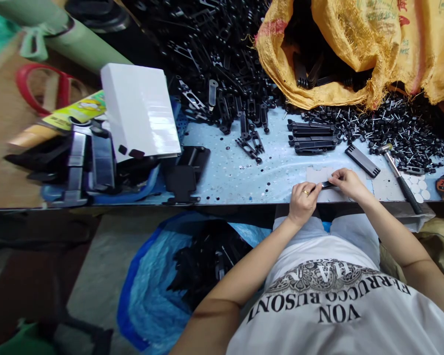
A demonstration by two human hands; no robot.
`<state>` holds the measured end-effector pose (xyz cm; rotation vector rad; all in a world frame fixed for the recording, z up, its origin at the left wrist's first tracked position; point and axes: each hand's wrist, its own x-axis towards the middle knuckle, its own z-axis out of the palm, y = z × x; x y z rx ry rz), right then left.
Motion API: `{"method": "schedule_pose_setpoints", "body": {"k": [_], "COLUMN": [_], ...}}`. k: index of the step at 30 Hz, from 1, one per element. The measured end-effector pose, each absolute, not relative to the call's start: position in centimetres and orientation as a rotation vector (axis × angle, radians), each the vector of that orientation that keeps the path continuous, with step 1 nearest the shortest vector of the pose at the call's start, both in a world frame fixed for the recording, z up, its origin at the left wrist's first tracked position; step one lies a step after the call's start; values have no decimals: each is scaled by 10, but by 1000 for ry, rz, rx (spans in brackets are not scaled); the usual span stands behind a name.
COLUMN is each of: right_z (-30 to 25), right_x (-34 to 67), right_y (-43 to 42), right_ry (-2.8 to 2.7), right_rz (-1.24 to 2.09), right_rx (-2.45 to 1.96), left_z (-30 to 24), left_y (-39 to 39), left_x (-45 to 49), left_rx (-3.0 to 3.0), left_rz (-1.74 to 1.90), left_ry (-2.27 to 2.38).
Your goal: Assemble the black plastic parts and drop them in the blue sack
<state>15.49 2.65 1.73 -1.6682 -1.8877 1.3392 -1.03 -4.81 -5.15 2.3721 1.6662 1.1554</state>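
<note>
Left hand (302, 201): I see it drawn into a pinch, thumb and fingertips nearly together on the left end of a small dark part (327, 185); its own fingers partly cover the contact.
Right hand (350, 183): also pinched, thumb and forefinger gripping the right end of the same part.
Part between the hands: over the counter's (214, 178) front edge; whether it touches the pale sheet (318, 174) there, I can't tell.
Two-handed pinch: I judge the step to be close fingertip work on this one part; the next move calls for a steady left hold and small right-hand adjustments.
Slotted black piece (362, 160): near, just ahead and right of the right hand.
Hammer (404, 183): farther right of the right hand, white discs (417, 187) just beyond its handle.
Black bars (314, 138): stacked ahead of both hands.
Pin heap (395, 129): ahead-right of the right hand.
Yellow sack (387, 64): farther ahead, its mouth gaping.
White box (140, 108): well off to the left hand's left.
</note>
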Motion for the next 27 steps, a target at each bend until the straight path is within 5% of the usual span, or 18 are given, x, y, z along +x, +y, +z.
{"method": "schedule_pose_setpoints", "body": {"k": [17, 24, 27], "right_z": [8, 3, 5], "right_x": [196, 190, 184], "right_y": [11, 7, 6], "right_ry": [-1711, -2009, -1792], "right_rz": [994, 1067, 1399], "right_rx": [-1625, -1451, -1369], "left_z": [-36, -27, -21], "left_y": [-45, -15, -15], "left_x": [-7, 8, 6], "left_rx": [2341, 2201, 2098], "left_rz": [1074, 894, 900], "left_ry": [1698, 1552, 1501]}}
